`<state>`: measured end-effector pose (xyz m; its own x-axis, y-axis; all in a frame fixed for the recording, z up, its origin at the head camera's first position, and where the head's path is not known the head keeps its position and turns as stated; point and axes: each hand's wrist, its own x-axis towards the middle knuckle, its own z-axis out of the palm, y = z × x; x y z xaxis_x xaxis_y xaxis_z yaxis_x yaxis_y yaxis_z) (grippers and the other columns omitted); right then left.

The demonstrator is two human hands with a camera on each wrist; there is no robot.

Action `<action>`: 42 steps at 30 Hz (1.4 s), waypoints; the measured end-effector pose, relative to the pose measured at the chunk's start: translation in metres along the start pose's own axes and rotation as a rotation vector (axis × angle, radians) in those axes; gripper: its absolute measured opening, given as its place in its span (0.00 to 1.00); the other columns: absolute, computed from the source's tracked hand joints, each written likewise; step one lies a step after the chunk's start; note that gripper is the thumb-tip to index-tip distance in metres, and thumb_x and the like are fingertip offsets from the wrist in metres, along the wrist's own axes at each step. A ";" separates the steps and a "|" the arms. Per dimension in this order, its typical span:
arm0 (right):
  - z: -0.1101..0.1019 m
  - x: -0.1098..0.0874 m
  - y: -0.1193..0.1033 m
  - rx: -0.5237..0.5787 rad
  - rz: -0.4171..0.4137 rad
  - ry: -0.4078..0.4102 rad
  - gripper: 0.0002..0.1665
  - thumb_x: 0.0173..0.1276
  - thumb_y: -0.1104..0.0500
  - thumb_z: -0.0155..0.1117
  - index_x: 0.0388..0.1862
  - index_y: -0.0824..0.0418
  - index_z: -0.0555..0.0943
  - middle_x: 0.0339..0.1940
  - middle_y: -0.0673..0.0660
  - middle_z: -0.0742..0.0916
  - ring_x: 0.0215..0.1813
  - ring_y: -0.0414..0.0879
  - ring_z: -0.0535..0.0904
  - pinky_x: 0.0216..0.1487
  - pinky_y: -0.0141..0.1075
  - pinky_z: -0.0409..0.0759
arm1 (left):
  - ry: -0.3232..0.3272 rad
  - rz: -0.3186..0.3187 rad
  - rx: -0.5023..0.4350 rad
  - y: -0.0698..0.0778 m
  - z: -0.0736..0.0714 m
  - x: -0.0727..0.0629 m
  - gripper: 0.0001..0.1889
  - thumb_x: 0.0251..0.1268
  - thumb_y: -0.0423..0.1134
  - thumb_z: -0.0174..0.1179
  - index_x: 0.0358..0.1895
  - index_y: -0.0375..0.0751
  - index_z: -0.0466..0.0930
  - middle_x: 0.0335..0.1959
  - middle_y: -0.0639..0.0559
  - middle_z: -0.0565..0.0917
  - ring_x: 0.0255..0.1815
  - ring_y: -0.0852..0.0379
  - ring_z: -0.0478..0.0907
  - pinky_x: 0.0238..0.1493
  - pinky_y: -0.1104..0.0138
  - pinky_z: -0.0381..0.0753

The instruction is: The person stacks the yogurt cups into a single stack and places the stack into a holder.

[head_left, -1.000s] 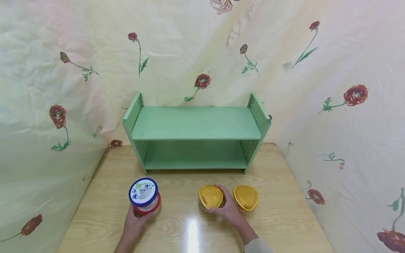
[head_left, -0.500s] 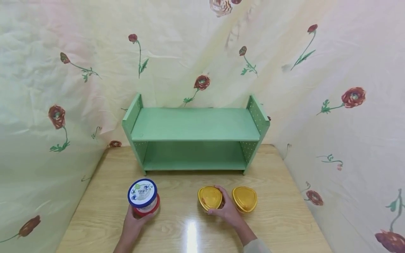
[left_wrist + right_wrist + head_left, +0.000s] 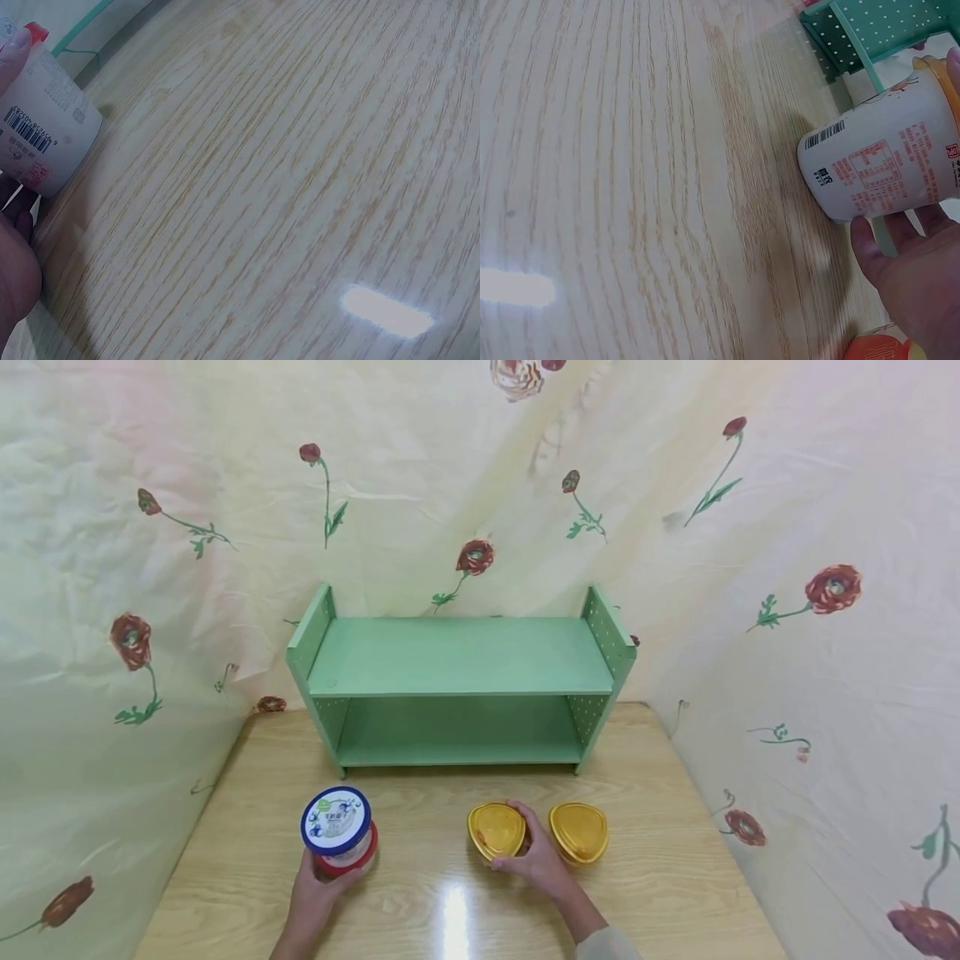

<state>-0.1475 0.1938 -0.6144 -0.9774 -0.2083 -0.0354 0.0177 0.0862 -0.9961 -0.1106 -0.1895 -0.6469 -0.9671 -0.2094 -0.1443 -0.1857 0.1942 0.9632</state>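
Note:
On the table's left, a round tub with a blue-rimmed white lid (image 3: 335, 821) sits on top of a red-lidded tub (image 3: 363, 859). My left hand (image 3: 313, 893) grips the lower tub from the front. Its white printed side (image 3: 52, 124) with a barcode shows in the left wrist view, under my thumb. With my right hand (image 3: 544, 865) I hold a white paper cup with a yellow three-cornered lid (image 3: 497, 830); in the right wrist view the cup's printed wall (image 3: 889, 161) stands on the table. A second yellow-lidded cup (image 3: 579, 832) is just right of that hand.
A green two-tier shelf (image 3: 461, 656) stands at the back of the wooden table (image 3: 420, 893). Flower-printed cloth (image 3: 405, 485) hangs behind and on both sides. A bright light reflection lies on the tabletop between the hands.

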 end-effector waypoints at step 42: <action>0.000 0.000 0.005 0.010 0.007 0.010 0.64 0.45 0.68 0.85 0.79 0.54 0.60 0.76 0.63 0.66 0.74 0.62 0.64 0.66 0.32 0.71 | -0.047 -0.087 0.024 0.003 -0.002 0.002 0.66 0.48 0.51 0.80 0.82 0.40 0.38 0.78 0.32 0.55 0.78 0.31 0.49 0.76 0.38 0.51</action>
<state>-0.1473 0.1944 -0.6193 -0.9794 -0.1979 -0.0412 0.0262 0.0777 -0.9966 -0.1125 -0.1915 -0.6440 -0.9540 -0.1817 -0.2385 -0.2733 0.1998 0.9409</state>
